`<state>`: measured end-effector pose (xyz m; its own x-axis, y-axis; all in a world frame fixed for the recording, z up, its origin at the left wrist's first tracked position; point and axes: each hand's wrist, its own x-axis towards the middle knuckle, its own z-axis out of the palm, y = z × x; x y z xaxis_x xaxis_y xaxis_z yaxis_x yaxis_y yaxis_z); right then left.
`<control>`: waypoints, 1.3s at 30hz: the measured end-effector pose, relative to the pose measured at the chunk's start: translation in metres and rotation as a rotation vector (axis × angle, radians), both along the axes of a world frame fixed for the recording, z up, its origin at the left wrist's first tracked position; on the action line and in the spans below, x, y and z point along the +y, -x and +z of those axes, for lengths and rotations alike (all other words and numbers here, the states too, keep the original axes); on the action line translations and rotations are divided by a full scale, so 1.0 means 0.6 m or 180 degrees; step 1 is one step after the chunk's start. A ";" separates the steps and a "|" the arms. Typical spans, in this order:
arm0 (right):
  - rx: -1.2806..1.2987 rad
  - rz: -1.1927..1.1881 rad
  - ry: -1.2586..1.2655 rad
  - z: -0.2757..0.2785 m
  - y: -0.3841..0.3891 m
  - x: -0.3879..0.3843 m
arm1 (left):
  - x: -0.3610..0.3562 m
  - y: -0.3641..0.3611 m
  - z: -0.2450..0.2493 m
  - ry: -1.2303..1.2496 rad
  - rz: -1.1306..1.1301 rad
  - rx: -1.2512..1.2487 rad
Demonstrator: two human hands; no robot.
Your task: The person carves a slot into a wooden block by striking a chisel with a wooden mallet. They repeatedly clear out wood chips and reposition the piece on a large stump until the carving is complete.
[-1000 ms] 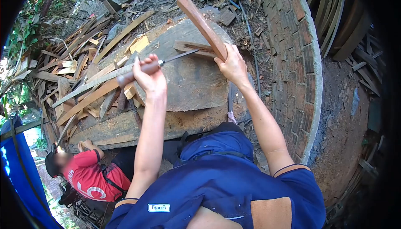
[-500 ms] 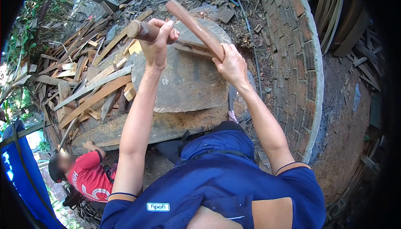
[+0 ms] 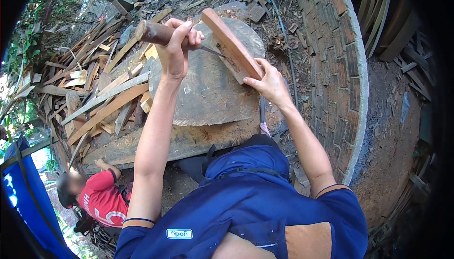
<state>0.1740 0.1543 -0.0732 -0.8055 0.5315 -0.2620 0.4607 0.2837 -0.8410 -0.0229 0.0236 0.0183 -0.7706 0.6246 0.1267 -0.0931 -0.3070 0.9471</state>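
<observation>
My left hand [image 3: 178, 44] is closed around the thick round wooden handle of a chisel [image 3: 158, 34]. Its thin metal shank points right, and the tip is at the slotted face of a reddish-brown wooden block [image 3: 235, 46]. My right hand [image 3: 272, 85] grips the near end of this long block, thumb along its lower edge. The block is tilted, with its far end up and to the left, and rough dark hollows show in its left face. Beneath both hands is a broad round log slab [image 3: 208, 98], grey and cracked on top.
Scrap wood [image 3: 101, 93] lies piled on the left. A curved brick wall [image 3: 326, 70] rises on the right, with a thin pipe [image 3: 285, 37] along its foot. At lower left a person in a red shirt [image 3: 105, 195] sits low, one hand at the timber [image 3: 142, 150] below the slab.
My right hand has turned the block so its slotted face shows toward the left. The chisel has swung slightly left at its handle end, and its shank now shows, reaching the block.
</observation>
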 end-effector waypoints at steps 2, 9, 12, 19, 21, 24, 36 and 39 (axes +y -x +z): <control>0.0043 -0.0050 -0.0014 -0.006 -0.001 -0.002 | 0.004 -0.004 0.005 0.0018 -0.0054 0.0030; 0.0267 -0.0128 0.0397 -0.031 -0.008 -0.001 | 0.017 -0.015 0.008 0.0243 -0.0427 0.0230; 0.0301 -0.0119 0.0409 -0.039 -0.007 0.001 | 0.024 -0.018 0.003 0.0071 -0.0408 0.0253; 0.0316 -0.0107 0.0603 -0.030 -0.005 0.002 | 0.035 -0.030 -0.001 0.0657 -0.0654 0.0478; 0.0371 -0.0084 0.0530 -0.039 -0.001 0.003 | 0.029 -0.026 -0.003 0.0595 -0.0627 0.0500; 0.0400 -0.0088 0.0484 -0.053 -0.006 0.004 | 0.017 -0.028 -0.012 0.0548 -0.0623 0.0414; 0.0807 -0.0031 -0.0493 0.126 0.014 0.028 | 0.019 -0.043 0.003 0.0779 -0.0696 0.0552; 0.2152 0.0165 -0.1205 0.264 0.018 0.025 | 0.024 -0.045 0.004 0.0943 -0.0637 0.0740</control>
<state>0.1632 0.1691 0.0854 -0.7520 0.4440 0.4872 -0.1397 0.6150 -0.7761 0.0042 0.0381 0.0208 -0.6026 0.7945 0.0754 0.1034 -0.0160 0.9945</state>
